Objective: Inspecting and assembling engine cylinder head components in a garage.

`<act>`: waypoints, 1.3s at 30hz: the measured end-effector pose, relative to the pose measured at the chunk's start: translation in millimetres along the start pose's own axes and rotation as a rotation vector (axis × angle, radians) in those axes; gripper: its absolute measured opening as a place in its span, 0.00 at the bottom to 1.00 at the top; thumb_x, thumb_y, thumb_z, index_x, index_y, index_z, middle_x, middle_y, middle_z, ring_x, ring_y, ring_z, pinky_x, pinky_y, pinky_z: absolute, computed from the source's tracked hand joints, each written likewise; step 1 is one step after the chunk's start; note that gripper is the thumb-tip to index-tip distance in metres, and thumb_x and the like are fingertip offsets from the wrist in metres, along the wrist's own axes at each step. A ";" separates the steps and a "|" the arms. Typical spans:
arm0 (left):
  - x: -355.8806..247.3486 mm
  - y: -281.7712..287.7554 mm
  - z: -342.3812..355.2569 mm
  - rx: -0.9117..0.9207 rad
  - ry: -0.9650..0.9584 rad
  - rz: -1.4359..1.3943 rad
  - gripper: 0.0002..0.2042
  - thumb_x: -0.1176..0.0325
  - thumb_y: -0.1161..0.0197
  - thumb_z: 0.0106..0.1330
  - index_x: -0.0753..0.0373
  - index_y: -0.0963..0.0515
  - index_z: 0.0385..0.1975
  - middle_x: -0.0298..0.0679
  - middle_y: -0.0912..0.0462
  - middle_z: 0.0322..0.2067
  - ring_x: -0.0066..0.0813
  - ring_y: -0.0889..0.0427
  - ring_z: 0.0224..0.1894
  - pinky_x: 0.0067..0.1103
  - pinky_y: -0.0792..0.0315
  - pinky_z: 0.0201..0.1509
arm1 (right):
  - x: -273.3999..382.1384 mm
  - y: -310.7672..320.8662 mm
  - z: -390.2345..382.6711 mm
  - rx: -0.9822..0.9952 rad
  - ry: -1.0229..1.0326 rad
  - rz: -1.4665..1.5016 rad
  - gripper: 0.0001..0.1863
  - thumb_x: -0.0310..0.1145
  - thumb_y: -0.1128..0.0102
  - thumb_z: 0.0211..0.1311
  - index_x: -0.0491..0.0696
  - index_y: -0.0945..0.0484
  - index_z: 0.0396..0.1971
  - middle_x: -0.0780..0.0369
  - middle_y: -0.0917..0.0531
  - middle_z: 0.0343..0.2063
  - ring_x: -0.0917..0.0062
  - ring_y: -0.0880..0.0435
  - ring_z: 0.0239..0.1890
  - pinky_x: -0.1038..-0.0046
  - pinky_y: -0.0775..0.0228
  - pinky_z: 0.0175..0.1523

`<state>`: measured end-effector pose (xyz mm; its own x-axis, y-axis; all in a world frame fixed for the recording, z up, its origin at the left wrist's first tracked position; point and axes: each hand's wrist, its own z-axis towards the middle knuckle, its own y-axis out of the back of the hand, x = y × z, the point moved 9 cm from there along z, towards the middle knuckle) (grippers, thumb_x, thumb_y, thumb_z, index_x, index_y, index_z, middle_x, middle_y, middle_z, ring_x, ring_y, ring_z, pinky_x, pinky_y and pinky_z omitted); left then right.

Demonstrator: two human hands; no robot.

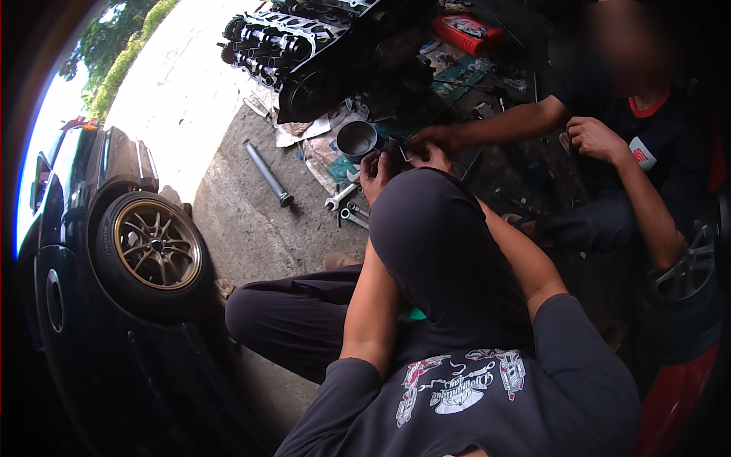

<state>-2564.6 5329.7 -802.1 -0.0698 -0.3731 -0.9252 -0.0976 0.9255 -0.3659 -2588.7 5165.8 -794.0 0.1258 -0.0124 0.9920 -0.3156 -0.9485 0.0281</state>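
Past my raised knee, my left hand (375, 177) has its fingers closed against a small dark metal part (395, 148), whose kind I cannot make out. From the other side my right hand (432, 158) grips the same part, partly hidden by the knee. A co-worker's hand (435, 140) reaches in from the right, close beside my right hand; whether it touches the part is unclear. Just beyond my left hand sits a round grey metal bowl (356, 140). Several spanners lie nearby, among them an open-ended spanner (339, 195) and a ring spanner (354, 218).
A long metal rod (266, 174) lies on the concrete floor (236, 221). An engine (285, 47) with exposed camshafts stands ahead, and a red plastic bottle (467, 33) lies beyond it. A dark car with a bronze wheel (158, 242) is at left; a co-worker (662, 152) sits at right.
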 end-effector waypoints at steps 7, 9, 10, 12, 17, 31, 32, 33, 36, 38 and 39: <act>5.3 -7.4 10.6 -0.015 0.018 0.018 0.14 0.65 0.35 0.70 0.68 0.25 0.45 0.41 0.18 0.40 0.23 0.20 0.39 0.20 0.24 0.44 | 0.0 3.7 14.8 -0.039 0.091 -0.088 0.15 0.36 0.36 0.65 0.40 0.21 0.43 0.53 0.14 0.37 0.67 0.14 0.40 0.67 0.25 0.43; 13.4 -18.6 11.3 0.008 0.075 -0.131 0.15 0.63 0.32 0.67 0.64 0.24 0.46 0.37 0.18 0.41 0.21 0.20 0.40 0.19 0.24 0.43 | -3.1 12.1 18.1 -0.064 0.110 -0.111 0.14 0.35 0.36 0.64 0.40 0.21 0.42 0.53 0.14 0.37 0.67 0.14 0.39 0.67 0.25 0.43; 13.2 -20.5 12.8 0.006 0.078 -0.127 0.15 0.63 0.32 0.67 0.64 0.24 0.46 0.37 0.18 0.41 0.21 0.20 0.40 0.19 0.24 0.43 | -2.3 13.7 17.4 -0.072 0.126 -0.103 0.14 0.35 0.37 0.65 0.40 0.21 0.42 0.53 0.14 0.36 0.66 0.14 0.38 0.67 0.25 0.42; 11.4 -27.4 15.8 0.032 0.065 -0.104 0.16 0.62 0.31 0.66 0.64 0.24 0.46 0.38 0.18 0.42 0.24 0.20 0.43 0.22 0.23 0.46 | -2.7 16.2 15.7 -0.081 0.137 -0.096 0.14 0.36 0.38 0.66 0.41 0.21 0.42 0.52 0.14 0.35 0.65 0.14 0.37 0.67 0.25 0.42; 8.2 -45.5 27.6 0.035 0.083 0.056 0.17 0.60 0.32 0.66 0.66 0.23 0.47 0.39 0.18 0.42 0.26 0.20 0.43 0.21 0.25 0.47 | -18.4 38.4 5.6 -0.114 0.155 -0.090 0.19 0.38 0.41 0.68 0.44 0.22 0.53 0.53 0.14 0.33 0.67 0.14 0.35 0.69 0.25 0.40; 24.0 -82.6 40.3 0.311 0.104 0.394 0.19 0.60 0.36 0.69 0.70 0.24 0.50 0.43 0.18 0.45 0.27 0.20 0.44 0.22 0.29 0.51 | -89.9 94.3 -53.5 -0.072 -0.080 -0.102 0.18 0.37 0.43 0.68 0.45 0.21 0.53 0.57 0.14 0.34 0.75 0.14 0.38 0.73 0.24 0.46; 24.4 -82.1 46.8 0.322 0.066 0.419 0.20 0.60 0.36 0.69 0.70 0.25 0.51 0.43 0.19 0.46 0.27 0.21 0.44 0.22 0.29 0.51 | -96.3 99.9 -50.0 -0.077 -0.059 -0.096 0.17 0.38 0.43 0.68 0.45 0.20 0.51 0.57 0.14 0.35 0.75 0.14 0.38 0.73 0.24 0.46; 24.3 -80.9 53.0 0.333 0.027 0.442 0.20 0.59 0.37 0.69 0.69 0.26 0.53 0.43 0.19 0.46 0.26 0.21 0.44 0.22 0.29 0.50 | -102.7 104.5 -47.2 -0.081 -0.038 -0.091 0.16 0.38 0.43 0.69 0.45 0.20 0.50 0.58 0.13 0.35 0.75 0.14 0.39 0.73 0.25 0.46; 29.5 -50.3 68.6 0.269 0.014 0.515 0.20 0.57 0.36 0.69 0.68 0.24 0.50 0.42 0.18 0.43 0.26 0.20 0.37 0.24 0.26 0.42 | -109.8 97.9 -45.1 -0.031 -0.015 -0.049 0.16 0.39 0.42 0.69 0.45 0.19 0.48 0.58 0.13 0.37 0.75 0.14 0.40 0.73 0.25 0.47; 25.5 -42.8 77.5 0.222 0.014 0.573 0.19 0.57 0.36 0.69 0.68 0.23 0.48 0.41 0.17 0.40 0.26 0.20 0.35 0.24 0.26 0.39 | -122.0 102.8 -47.7 -0.005 -0.020 -0.060 0.16 0.40 0.42 0.69 0.45 0.19 0.48 0.57 0.13 0.37 0.74 0.14 0.40 0.73 0.25 0.47; 29.3 -44.0 82.2 0.259 0.088 0.717 0.22 0.52 0.38 0.68 0.69 0.22 0.45 0.42 0.17 0.36 0.27 0.20 0.34 0.26 0.26 0.40 | -128.1 105.5 -49.7 0.024 -0.019 -0.075 0.16 0.40 0.42 0.69 0.45 0.19 0.47 0.57 0.13 0.38 0.74 0.14 0.40 0.74 0.25 0.46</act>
<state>-2480.7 5283.4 -821.5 -0.1085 0.3302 -0.9376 0.2361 0.9248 0.2984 -2684.8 5083.1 -912.0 0.1662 0.0534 0.9846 -0.2815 -0.9544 0.0993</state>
